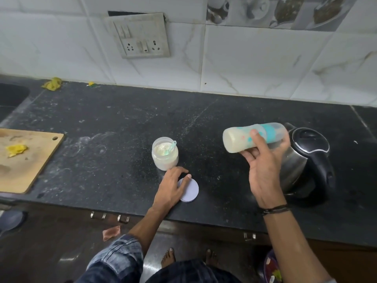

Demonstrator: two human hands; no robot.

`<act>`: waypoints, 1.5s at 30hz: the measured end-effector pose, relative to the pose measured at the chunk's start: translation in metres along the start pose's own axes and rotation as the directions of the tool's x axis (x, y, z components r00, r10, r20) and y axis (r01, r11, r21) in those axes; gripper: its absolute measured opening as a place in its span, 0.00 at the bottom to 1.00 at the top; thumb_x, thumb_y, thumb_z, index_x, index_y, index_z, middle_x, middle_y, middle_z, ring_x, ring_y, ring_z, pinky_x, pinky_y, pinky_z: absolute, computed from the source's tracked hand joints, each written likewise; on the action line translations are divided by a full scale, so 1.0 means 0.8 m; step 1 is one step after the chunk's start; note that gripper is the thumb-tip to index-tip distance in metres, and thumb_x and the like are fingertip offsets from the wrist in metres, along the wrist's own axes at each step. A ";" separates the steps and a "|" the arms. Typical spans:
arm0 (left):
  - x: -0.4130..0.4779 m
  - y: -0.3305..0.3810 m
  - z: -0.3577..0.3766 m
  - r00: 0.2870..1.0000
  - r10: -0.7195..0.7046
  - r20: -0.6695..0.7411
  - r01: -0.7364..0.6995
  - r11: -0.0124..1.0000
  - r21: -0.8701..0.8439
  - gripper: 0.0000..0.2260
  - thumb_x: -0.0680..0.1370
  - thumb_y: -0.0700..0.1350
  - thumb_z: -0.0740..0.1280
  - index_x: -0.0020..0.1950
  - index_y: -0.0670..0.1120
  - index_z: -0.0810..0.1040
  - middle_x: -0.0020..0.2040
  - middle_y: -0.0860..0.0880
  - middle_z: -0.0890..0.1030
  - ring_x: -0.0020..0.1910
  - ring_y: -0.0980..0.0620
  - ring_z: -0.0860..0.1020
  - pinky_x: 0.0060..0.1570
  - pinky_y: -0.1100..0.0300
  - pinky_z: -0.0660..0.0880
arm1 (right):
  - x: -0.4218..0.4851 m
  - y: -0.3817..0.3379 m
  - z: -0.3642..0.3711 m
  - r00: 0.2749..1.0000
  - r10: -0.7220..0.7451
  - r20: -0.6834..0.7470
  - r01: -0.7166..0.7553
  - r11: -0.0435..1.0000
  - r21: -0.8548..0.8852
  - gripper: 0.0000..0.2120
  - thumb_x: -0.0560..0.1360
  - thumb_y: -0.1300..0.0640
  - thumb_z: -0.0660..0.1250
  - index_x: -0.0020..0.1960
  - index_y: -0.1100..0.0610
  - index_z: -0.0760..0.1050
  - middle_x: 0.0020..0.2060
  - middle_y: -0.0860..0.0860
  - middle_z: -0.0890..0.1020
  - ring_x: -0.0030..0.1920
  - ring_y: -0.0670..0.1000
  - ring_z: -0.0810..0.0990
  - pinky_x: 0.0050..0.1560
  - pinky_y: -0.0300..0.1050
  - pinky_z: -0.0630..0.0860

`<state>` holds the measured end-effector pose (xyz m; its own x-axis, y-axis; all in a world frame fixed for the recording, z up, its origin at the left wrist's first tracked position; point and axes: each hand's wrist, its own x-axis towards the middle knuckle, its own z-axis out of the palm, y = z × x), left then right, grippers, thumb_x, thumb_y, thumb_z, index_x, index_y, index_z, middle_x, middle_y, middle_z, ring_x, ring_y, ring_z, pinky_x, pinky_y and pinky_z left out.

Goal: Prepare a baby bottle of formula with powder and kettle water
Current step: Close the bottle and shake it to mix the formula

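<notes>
From my remote seat, at the far left I see a wooden cutting board [30, 170] lying on the dark counter [122, 123], with a yellow scrap [16, 150] on it. Toward the middle the powder jar [165, 158] stands upright and uncovered, a pale blue scoop [173, 145] leaning inside it on the white powder. Just in front of the jar the left hand [173, 186] lies palm-down over the round white lid [192, 190], its thumb on the lid's far rim. I cannot tell whether it grips the lid or only rests there. To the right, well apart from it, the right hand [263, 166] is raised above the counter and wrapped around the baby bottle [240, 139]. The bottle lies nearly on its side, filled with milky liquid, base pointing left and capped teal-ringed top pointing at the kettle [306, 160], which sits lid-down just behind this hand.
</notes>
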<state>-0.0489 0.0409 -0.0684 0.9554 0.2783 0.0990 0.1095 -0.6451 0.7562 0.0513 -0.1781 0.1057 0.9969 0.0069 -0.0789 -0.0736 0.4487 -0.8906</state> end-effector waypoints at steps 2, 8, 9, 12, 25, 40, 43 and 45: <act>-0.001 -0.001 0.000 1.000 0.008 0.000 -0.008 1.000 0.005 0.13 0.84 0.59 0.61 0.60 0.53 0.79 0.59 0.58 0.77 0.61 0.59 0.73 0.63 0.59 0.70 | -0.001 0.002 0.001 0.992 0.031 0.121 -0.017 0.993 -0.116 0.42 0.69 0.60 0.81 0.75 0.44 0.64 0.61 0.55 0.84 0.61 0.57 0.85 0.48 0.49 0.85; 0.000 0.002 -0.002 1.000 0.007 -0.004 -0.007 1.000 0.000 0.14 0.83 0.60 0.60 0.59 0.53 0.78 0.58 0.58 0.77 0.60 0.60 0.73 0.62 0.60 0.70 | 0.001 -0.001 0.005 0.998 0.005 0.058 -0.004 1.000 -0.024 0.46 0.67 0.56 0.82 0.78 0.47 0.61 0.63 0.54 0.82 0.63 0.57 0.84 0.49 0.50 0.85; -0.001 0.003 -0.001 1.000 0.009 -0.003 -0.009 1.000 0.001 0.14 0.83 0.60 0.60 0.59 0.53 0.79 0.58 0.58 0.77 0.60 0.60 0.73 0.62 0.61 0.70 | 0.001 -0.002 0.005 0.994 0.020 0.110 -0.011 0.997 -0.076 0.46 0.67 0.57 0.82 0.77 0.45 0.62 0.63 0.56 0.83 0.61 0.56 0.85 0.48 0.49 0.84; 0.000 0.003 -0.002 1.000 0.018 -0.006 -0.018 1.000 -0.018 0.11 0.83 0.57 0.63 0.58 0.52 0.79 0.57 0.57 0.78 0.59 0.59 0.73 0.62 0.59 0.71 | 0.000 -0.003 0.004 0.992 0.010 0.127 -0.001 0.997 -0.073 0.46 0.66 0.58 0.82 0.77 0.43 0.63 0.62 0.54 0.84 0.61 0.56 0.85 0.50 0.49 0.84; -0.001 0.001 -0.002 1.000 0.013 -0.007 -0.013 1.000 -0.019 0.09 0.84 0.55 0.64 0.58 0.53 0.79 0.57 0.58 0.78 0.60 0.59 0.73 0.63 0.58 0.71 | 0.012 -0.013 0.011 0.992 0.019 0.121 -0.005 0.994 -0.113 0.40 0.72 0.63 0.80 0.75 0.44 0.64 0.62 0.55 0.83 0.61 0.57 0.85 0.47 0.48 0.85; -0.001 0.001 -0.001 1.000 0.005 0.000 -0.005 1.000 -0.008 0.16 0.83 0.62 0.59 0.59 0.54 0.78 0.58 0.58 0.77 0.60 0.60 0.73 0.62 0.60 0.70 | 0.005 -0.009 0.005 0.995 -0.016 0.093 0.026 0.994 -0.106 0.41 0.70 0.61 0.81 0.75 0.44 0.63 0.55 0.47 0.87 0.59 0.54 0.86 0.47 0.48 0.85; 0.000 0.000 -0.001 1.000 0.010 -0.004 -0.010 1.000 -0.015 0.16 0.82 0.62 0.59 0.59 0.54 0.78 0.58 0.59 0.77 0.60 0.60 0.73 0.62 0.60 0.70 | 0.001 -0.008 0.005 0.997 -0.034 0.076 0.039 0.997 -0.066 0.42 0.68 0.57 0.81 0.75 0.43 0.63 0.56 0.48 0.87 0.61 0.55 0.85 0.49 0.49 0.85; 0.001 0.000 0.001 1.000 0.006 -0.012 -0.006 1.000 -0.015 0.15 0.82 0.61 0.60 0.59 0.54 0.78 0.57 0.59 0.77 0.60 0.60 0.73 0.62 0.59 0.70 | 0.004 -0.008 0.004 0.999 -0.041 -0.014 0.041 0.999 0.002 0.44 0.68 0.55 0.81 0.77 0.46 0.62 0.56 0.46 0.86 0.63 0.56 0.85 0.47 0.49 0.85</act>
<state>-0.0480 0.0407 -0.0686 0.9526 0.2832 0.1115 0.0996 -0.6362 0.7651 0.0549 -0.1778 0.1127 0.9985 -0.0234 -0.0488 -0.0331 0.4501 -0.8924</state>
